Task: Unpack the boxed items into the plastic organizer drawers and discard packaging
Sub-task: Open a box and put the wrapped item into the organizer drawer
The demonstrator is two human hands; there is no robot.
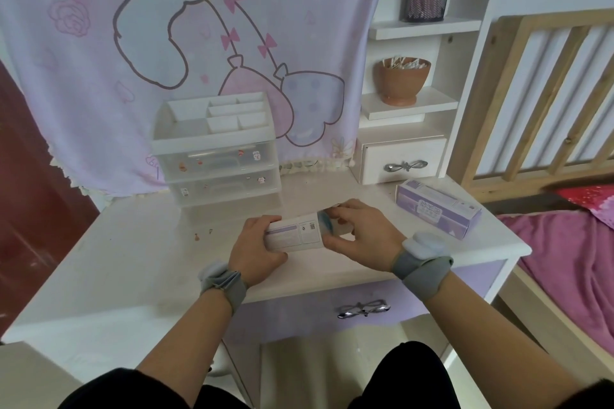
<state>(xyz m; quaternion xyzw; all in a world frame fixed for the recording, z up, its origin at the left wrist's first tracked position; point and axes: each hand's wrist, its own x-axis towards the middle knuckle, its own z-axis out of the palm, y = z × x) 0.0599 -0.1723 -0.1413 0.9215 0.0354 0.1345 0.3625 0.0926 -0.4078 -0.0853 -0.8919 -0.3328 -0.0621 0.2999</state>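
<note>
Pulling the contents out of a small white box (294, 232) looks like the step in hand: the left hand (257, 247) wraps the box's body, held level just above the bench (139, 262), while the right hand (360, 232) works at its open end, where something bluish and clear (324, 222) shows. Both forearms reach forward from the near edge, wrists bent inward toward each other. The left grip is closed around the box; the right grip pinches narrowly at the item in the mouth of the box. Next, the item probably needs drawing fully clear, then one drawer of the plastic organizer (217, 148), standing closed at the back of the bench, must be opened. A second, purple box (438, 207) lies to the right, untouched.
</note>
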